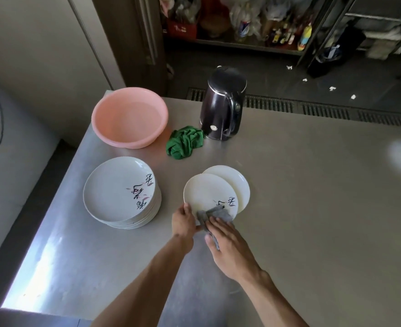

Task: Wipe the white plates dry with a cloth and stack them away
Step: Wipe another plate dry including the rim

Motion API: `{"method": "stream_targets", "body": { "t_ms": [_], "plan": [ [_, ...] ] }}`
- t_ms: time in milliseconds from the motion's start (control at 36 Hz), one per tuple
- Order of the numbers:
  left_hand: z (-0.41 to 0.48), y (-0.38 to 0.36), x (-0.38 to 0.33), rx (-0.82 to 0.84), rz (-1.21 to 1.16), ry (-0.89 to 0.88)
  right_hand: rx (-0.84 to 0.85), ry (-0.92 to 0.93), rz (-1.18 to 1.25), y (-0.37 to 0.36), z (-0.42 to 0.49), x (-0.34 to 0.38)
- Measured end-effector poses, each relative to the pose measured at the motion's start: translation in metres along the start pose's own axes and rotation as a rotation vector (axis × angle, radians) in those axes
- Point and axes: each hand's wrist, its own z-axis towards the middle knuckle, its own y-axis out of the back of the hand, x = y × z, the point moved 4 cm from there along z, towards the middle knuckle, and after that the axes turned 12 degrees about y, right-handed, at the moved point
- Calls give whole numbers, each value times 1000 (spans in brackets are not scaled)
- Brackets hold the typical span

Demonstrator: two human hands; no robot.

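A white plate (207,193) with black brush lettering is held tilted above the steel table (312,208). My left hand (183,220) grips its near-left rim, thumb on top. My right hand (227,246) presses a grey cloth (212,217) against the plate's near edge, with the cloth between thumb and fingers. Just behind and partly hidden lies another white plate (236,182). To the left stands a stack of several white plates (121,192), the top one showing the same lettering.
A pink plastic basin (128,116) holding water sits at the table's far left. A crumpled green cloth (185,142) lies beside a black electric kettle (223,105). The table edge drops off at the left. Shelves with bottles stand beyond.
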Motion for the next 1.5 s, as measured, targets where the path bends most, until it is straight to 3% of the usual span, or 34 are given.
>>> {"method": "stream_targets", "body": {
  "t_ms": [333, 556, 778, 972, 1056, 1306, 1417, 1500],
  "plan": [
    [24, -25, -5, -138, 27, 27, -81, -132, 59, 13, -9, -28],
    [27, -37, -6, -194, 2, 96, -239, -266, 177, 27, -2, -30],
    [30, -44, -7, -199, 81, 45, -174, -167, 142, 25, 9, -11],
    [19, -47, -18, -30, -63, 72, -228, -296, 447, 15, 19, -3],
    [15, -45, -25, 1, 20, 72, -280, -377, 610, 11, 25, 1],
    [-24, -3, -109, 16, 546, -275, -469, -631, 1055, 10, 83, 38],
    [-38, 56, -153, -124, 641, -465, -469, -628, 1100, 8, 116, 68],
    [-40, 114, -171, -277, 661, -508, -499, -596, 1096, 10, 131, 92]
  ]
}}
